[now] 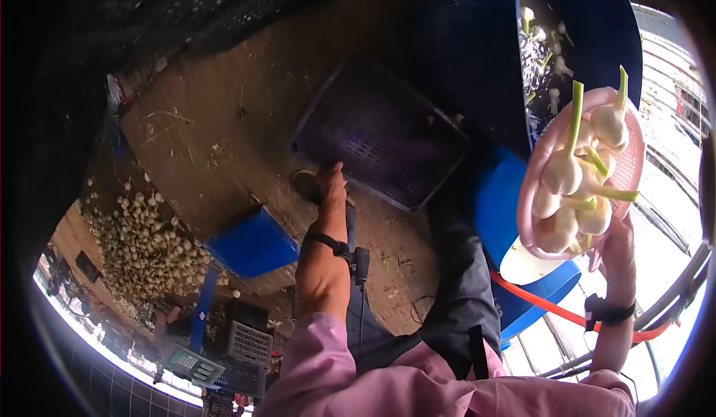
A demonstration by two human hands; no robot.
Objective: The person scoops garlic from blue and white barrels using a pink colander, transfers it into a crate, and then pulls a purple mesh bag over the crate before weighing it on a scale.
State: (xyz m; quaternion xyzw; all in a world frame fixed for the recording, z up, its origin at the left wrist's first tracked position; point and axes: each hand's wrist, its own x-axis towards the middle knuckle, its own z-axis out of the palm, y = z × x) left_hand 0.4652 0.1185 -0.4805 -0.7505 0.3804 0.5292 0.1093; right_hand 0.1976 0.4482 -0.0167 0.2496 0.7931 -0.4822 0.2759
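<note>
My right hand (619,239) grips the lower rim of a pink plastic colander (528,212), which is tilted and filled with several white garlic bulbs (563,172) with cut green stems. The colander is beside a large blue tub (582,7), where more bulbs lie in water. My left hand (332,183) reaches down to the near edge of a dark purple plastic crate (380,130). Its fingers are closed at the crate's rim, though partly hidden. The crate's visible inside shows no bulbs.
A large heap of garlic bulbs (145,238) lies on the floor at left, near a blue bin (253,244). A scale (194,365) and a grey crate (250,344) stand at lower left. A red hose (552,306) runs at right, by a second blue tub (548,294).
</note>
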